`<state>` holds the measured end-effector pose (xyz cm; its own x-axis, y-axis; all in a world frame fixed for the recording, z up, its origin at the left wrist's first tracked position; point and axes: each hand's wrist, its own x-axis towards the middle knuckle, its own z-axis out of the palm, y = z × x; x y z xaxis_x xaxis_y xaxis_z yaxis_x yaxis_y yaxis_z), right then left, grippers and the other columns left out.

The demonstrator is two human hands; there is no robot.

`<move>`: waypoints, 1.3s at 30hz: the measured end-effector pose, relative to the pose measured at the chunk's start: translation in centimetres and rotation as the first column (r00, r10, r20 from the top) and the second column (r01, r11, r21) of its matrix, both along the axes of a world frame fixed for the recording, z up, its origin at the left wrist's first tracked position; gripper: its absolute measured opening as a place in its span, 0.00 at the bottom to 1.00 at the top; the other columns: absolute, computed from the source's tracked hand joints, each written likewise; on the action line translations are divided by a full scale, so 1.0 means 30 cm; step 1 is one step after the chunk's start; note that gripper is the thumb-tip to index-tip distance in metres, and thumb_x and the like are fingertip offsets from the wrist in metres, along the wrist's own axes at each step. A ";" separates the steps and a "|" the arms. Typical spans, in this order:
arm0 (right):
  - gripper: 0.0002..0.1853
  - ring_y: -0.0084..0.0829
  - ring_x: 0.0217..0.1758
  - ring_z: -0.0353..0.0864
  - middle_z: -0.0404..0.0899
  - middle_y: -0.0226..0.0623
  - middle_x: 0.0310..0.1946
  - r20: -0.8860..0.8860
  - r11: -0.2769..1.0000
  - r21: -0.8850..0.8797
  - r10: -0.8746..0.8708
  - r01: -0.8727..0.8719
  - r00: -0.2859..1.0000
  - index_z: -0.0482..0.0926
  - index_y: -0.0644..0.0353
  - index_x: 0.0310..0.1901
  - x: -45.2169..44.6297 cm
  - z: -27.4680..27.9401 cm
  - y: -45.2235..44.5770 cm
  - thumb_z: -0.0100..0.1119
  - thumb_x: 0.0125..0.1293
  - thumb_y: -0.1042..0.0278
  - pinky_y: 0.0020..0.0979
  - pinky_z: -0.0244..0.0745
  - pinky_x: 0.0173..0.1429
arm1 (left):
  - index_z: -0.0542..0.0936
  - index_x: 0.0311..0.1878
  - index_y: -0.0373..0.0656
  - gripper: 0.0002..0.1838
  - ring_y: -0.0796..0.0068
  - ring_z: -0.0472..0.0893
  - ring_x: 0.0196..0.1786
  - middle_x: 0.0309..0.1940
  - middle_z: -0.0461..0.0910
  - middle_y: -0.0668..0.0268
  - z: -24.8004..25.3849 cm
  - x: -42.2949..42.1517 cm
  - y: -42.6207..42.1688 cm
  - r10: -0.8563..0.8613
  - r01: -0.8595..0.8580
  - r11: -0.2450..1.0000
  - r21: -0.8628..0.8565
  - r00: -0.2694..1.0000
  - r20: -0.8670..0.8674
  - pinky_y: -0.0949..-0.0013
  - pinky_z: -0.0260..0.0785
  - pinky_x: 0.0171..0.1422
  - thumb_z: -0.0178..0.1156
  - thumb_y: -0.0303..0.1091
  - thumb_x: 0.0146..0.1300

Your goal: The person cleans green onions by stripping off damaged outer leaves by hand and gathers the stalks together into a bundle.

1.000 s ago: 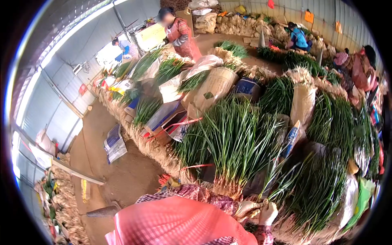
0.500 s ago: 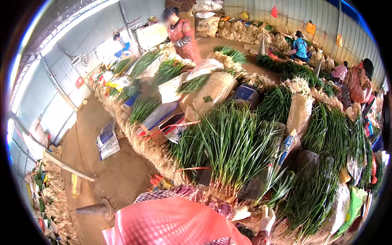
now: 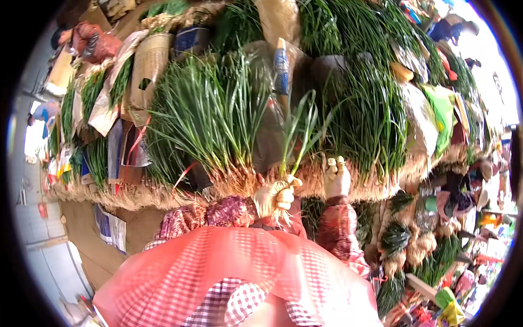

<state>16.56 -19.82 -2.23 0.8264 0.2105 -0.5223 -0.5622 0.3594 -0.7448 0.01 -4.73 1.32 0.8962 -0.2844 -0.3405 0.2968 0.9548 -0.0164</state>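
My left hand (image 3: pixel 274 199), in a pale glove, is closed around a few long-leaved green plants (image 3: pixel 297 140). Their leaves point up and away from me, and thin pale roots hang below the fist. Just to its left lies a thick bunch of the same plants (image 3: pixel 218 125), with reddish-brown root ends toward me. My right hand (image 3: pixel 336 179), also gloved, is raised beside the left one with its fingers curled in. Whether anything is between those fingertips I cannot make out. Behind it spreads a heap of dark green plants (image 3: pixel 368 117).
A long raised row of plants with a straw-coloured root edge (image 3: pixel 125 197) crosses in front of me. Clear plastic (image 3: pixel 267 109), a cardboard piece (image 3: pixel 152 68) and a green bag (image 3: pixel 440 111) lie among them. A person in red (image 3: pixel 95 43) is at far left.
My view has swung right and downward. The small group of plants now stands upright in my left fist, and my right hand is apart from it on the right.
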 end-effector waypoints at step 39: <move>0.13 0.11 0.15 0.64 0.80 0.27 0.24 -0.036 0.739 -0.513 0.490 -0.437 0.871 0.79 0.58 0.38 0.020 0.157 -0.167 0.51 0.71 0.59 0.15 0.56 0.16 | 0.72 0.49 0.37 0.12 0.89 0.61 0.16 0.22 0.66 0.76 0.038 0.133 0.052 -0.295 0.352 0.907 0.230 0.923 -0.248 0.82 0.55 0.19 0.55 0.34 0.68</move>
<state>17.15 -24.84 2.47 0.7453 0.3186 -0.5857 -0.4792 -0.3547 -0.8028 3.99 -3.18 2.46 0.6733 -0.4208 -0.6079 0.6075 0.7835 0.1305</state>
